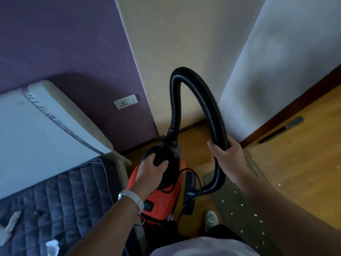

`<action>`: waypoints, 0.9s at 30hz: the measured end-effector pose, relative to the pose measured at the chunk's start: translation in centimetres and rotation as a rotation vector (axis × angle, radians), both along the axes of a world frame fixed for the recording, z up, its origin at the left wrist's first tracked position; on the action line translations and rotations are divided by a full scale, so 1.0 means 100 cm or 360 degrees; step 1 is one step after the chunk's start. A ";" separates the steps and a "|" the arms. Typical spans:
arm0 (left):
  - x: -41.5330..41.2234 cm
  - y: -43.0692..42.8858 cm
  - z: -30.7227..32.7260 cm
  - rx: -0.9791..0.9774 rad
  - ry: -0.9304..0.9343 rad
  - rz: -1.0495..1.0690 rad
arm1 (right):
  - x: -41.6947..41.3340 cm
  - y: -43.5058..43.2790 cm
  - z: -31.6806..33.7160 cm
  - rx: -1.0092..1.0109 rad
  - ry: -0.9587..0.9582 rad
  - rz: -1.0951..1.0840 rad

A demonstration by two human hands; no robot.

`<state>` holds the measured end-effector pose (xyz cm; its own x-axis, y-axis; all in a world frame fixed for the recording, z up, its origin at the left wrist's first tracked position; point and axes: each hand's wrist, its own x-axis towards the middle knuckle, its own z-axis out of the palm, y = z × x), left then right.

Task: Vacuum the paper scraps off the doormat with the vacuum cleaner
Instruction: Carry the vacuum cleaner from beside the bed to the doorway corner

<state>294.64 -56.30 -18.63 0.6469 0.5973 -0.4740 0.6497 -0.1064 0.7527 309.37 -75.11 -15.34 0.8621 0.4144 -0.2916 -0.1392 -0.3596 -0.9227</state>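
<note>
Head view is live on my end. Centre of the frame, I see the left hand (pixel 154 168) curled round the black carry handle (pixel 163 154) on top of the red vacuum cleaner (pixel 166 200), fingers wrapped over it.

DESK: And the other one?

ME: The right hand (pixel 227 154) sits right of centre, fingers and thumb closed round the black ribbed hose (pixel 210 108). The hose rises from the front of the vacuum cleaner and arches up to the middle of the frame. It drops through that hand and curves down-left into the dark floor nozzle (pixel 190 191), just beside the red body.

DESK: Where is the doormat?

ME: Lower right of the frame. I read a grey-brown doormat (pixel 238 215) lying on the wooden floor (pixel 295 163). It runs from below the right hand toward the bottom edge and is partly hidden by the right forearm. Small white paper scraps (pixel 241 204) are dotted over it, and a stray scrap (pixel 279 184) lies on the wood further right. The floor nozzle is near the mat's left edge; I cannot tell whether it touches mat or floor.

DESK: Anything else?

ME: I see a pale band (pixel 132 197) on the left wrist and a light shoe (pixel 211 219) at bottom centre. A thin black cord (pixel 191 170) loops around the nozzle. Lower left holds a dark quilted cover (pixel 64 200) with torn white pieces (pixel 52 245) on it. A pale mattress (pixel 36 135) is above that, and a wall socket (pixel 126 104) sits on the purple wall (pixel 64 43).
</note>
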 end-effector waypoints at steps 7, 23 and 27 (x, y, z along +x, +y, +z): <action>0.058 0.045 -0.031 0.0000 0.0052 -0.0310 | 0.026 0.029 -0.032 0.0076 0.0123 -0.0336; 0.195 0.042 -0.227 0.0240 0.0147 -0.0505 | 0.130 0.023 -0.263 0.0208 0.0467 -0.0576; 0.221 0.036 -0.297 0.0250 0.0115 -0.0497 | 0.152 0.008 -0.336 0.0212 0.0510 -0.0574</action>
